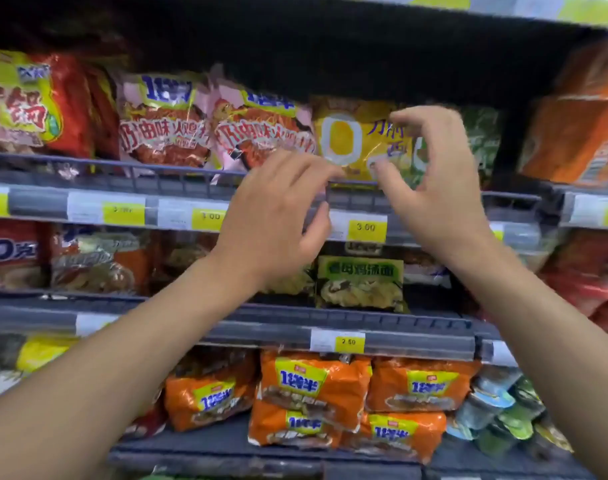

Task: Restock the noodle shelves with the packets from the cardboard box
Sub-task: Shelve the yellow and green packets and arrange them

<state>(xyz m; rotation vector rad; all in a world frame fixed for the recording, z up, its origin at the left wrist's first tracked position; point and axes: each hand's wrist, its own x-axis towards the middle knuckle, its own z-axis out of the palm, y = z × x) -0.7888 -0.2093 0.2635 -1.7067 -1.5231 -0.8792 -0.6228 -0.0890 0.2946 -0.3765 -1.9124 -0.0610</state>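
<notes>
Head view: both hands raised at the upper shelf rail [177,174], both empty; left hand [278,216] loosely spread just below-left of the yellow packet [351,140], right hand [434,188] curled in an open C in front of that packet's right edge, can't tell if fingertips touch it. Yellow packet stands on the shelf between the pink packets [261,129] and a green packet [482,140]; orange packets [313,386] lie two shelves down.
</notes>
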